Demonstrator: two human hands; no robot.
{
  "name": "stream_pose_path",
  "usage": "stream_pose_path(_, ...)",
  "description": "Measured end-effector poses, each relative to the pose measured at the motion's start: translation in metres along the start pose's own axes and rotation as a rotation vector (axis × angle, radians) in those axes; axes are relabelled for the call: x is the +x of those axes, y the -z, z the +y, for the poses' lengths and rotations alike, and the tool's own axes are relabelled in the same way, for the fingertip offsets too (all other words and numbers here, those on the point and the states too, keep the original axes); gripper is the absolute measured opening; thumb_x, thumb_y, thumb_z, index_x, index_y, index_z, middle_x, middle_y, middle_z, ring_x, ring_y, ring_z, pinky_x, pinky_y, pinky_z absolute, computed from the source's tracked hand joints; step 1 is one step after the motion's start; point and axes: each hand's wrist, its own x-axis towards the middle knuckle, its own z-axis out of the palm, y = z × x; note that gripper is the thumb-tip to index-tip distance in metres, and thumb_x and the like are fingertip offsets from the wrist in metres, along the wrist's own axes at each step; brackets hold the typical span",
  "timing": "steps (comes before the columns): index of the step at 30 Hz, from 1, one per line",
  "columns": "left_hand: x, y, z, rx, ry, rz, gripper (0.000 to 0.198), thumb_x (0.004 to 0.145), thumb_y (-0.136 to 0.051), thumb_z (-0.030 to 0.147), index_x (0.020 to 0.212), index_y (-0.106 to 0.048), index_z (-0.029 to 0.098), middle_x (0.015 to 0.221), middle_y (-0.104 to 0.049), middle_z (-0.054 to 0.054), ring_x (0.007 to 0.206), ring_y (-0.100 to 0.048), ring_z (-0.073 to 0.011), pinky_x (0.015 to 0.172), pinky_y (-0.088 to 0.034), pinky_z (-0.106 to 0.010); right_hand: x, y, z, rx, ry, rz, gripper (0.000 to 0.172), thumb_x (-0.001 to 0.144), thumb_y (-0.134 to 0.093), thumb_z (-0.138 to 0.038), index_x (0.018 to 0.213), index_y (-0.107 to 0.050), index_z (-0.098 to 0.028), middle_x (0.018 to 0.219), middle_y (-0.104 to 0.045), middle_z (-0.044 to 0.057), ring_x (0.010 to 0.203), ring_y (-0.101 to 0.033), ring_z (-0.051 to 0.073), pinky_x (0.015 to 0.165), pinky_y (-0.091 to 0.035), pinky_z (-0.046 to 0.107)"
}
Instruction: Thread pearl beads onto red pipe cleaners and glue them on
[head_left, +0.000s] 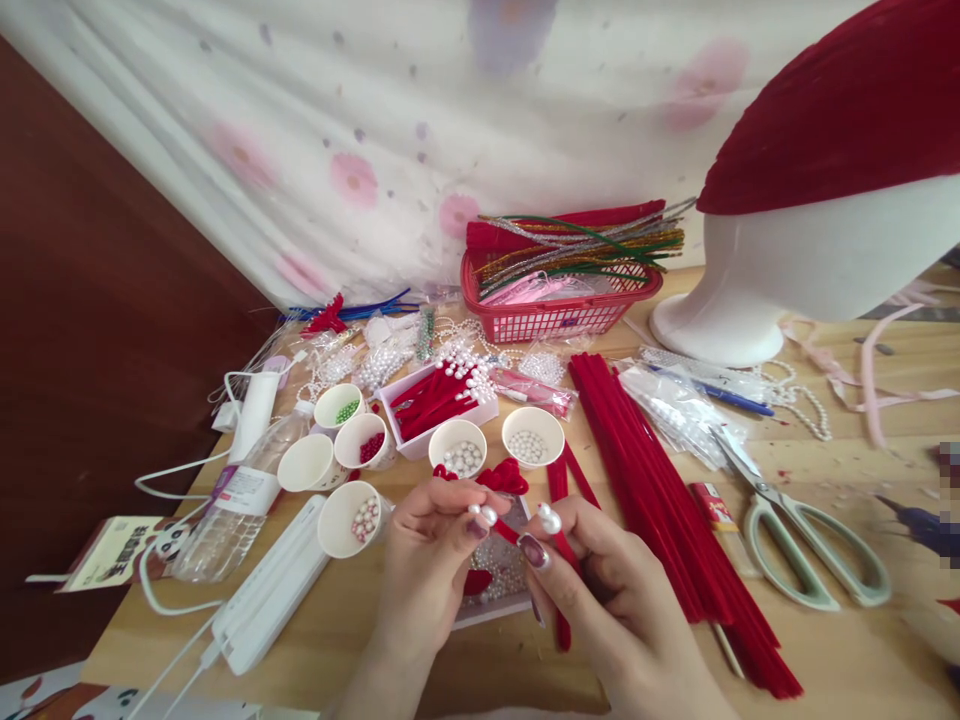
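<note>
My left hand [424, 570] pinches one end of a short red pipe cleaner [507, 531], where white pearl beads [484, 515] show at the fingertips. At the other end, my right hand [611, 595] grips the same red strip between thumb and fingers, with more white pearl beads [550, 519] above the thumbnail. Under both hands lies a tray of loose pearls [501, 580], partly hidden. Red fuzzy loops [504, 477] show just behind the left fingertips. Beyond them stand two paper cups of white beads, one on the left [458, 449] and one on the right [533, 437].
A bundle of red pipe cleaners [652, 490] and scissors [806, 545] lie to the right. Left are more bead cups [350, 519], a power strip [266, 585] and a plastic bottle [236, 510]. Behind are a red basket [559, 318] and a white mannequin head [739, 290].
</note>
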Motion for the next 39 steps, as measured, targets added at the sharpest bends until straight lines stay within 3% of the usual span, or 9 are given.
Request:
stream_pose_path(5, -0.0014, -0.0017, 0.0006, 0.019, 0.007, -0.077, 0.014, 0.066, -0.093, 0.031, 0.071, -0.080, 0.026, 0.070, -0.079, -0.001, 0.068, -0.072, -0.0139, 0.070, -0.059, -0.025, -0.0012, -0.0002, -0.0009, 0.042, 0.016, -0.010, 0.024, 0.104, -0.050, -0.036, 0.086, -0.056, -0.021, 0.068, -0.054, -0.004, 0.059, -0.047, 0.012, 0.055, -0.038, 0.025)
stream_pose_path(18, -0.0025, -0.0023, -0.0013, -0.127, 0.147, -0.133, 0.021, 0.063, -0.094, 0.036, 0.067, -0.077, 0.024, 0.068, -0.072, 0.001, 0.063, -0.064, -0.0107, 0.056, -0.051, -0.018, -0.0045, -0.0007, -0.0052, 0.041, 0.056, -0.013, 0.022, 0.104, -0.051, -0.031, 0.084, -0.055, -0.022, 0.068, -0.051, -0.005, 0.058, -0.045, 0.011, 0.053, -0.038, 0.025)
stream_pose_path(25, -0.0030, -0.0033, 0.0001, -0.216, 0.230, -0.177, 0.021, 0.065, -0.093, 0.032, 0.067, -0.075, 0.022, 0.070, -0.070, 0.002, 0.065, -0.065, -0.0087, 0.060, -0.052, -0.017, -0.0068, 0.0009, -0.0056, 0.016, 0.064, -0.041, 0.021, 0.105, -0.049, -0.028, 0.085, -0.053, -0.023, 0.069, -0.051, -0.005, 0.059, -0.044, 0.011, 0.055, -0.037, 0.024)
stream_pose_path(34, -0.0031, -0.0024, -0.0016, -0.244, 0.245, -0.204, 0.019, 0.070, -0.091, 0.032, 0.071, -0.075, 0.021, 0.071, -0.070, 0.003, 0.067, -0.066, -0.0076, 0.063, -0.054, -0.016, -0.0048, 0.0017, -0.0021, 0.021, 0.062, -0.067, 0.020, 0.105, -0.048, -0.027, 0.086, -0.052, -0.023, 0.070, -0.051, -0.006, 0.060, -0.044, 0.010, 0.055, -0.037, 0.023)
stream_pose_path(39, -0.0017, 0.0001, -0.0023, -0.153, 0.171, -0.221, 0.019, 0.070, -0.090, 0.036, 0.072, -0.076, 0.022, 0.072, -0.070, 0.002, 0.069, -0.066, -0.0084, 0.062, -0.053, -0.016, -0.0049, 0.0024, -0.0005, 0.030, 0.079, -0.068, 0.019, 0.105, -0.049, -0.028, 0.088, -0.053, -0.023, 0.070, -0.051, -0.006, 0.060, -0.045, 0.010, 0.055, -0.038, 0.022)
